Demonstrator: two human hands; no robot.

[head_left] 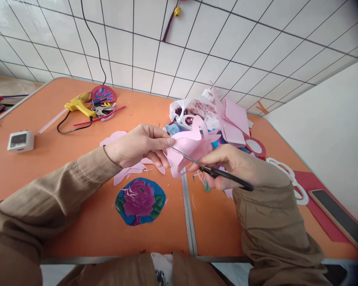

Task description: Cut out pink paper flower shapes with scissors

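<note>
My left hand (141, 145) pinches the left edge of a pink sheet (191, 147) between thumb and fingers, above the table. Black-handled scissors (216, 171) are in my right hand (226, 165), their blades pointing left along the sheet toward my left thumb. The sheet has a curved, cut outline with a looping strip at its top. Below my hands lies a round blue cutout with a purple rose (139, 201). Pink scraps (131, 171) are scattered under my left hand.
A yellow glue gun (79, 104) with a black cord lies at the back left, by keys (103, 110) and a white charger block (20, 141). Folded pink sheets (231, 121) and a white plastic bag (181, 107) are piled behind. A phone (337, 214) lies at the right.
</note>
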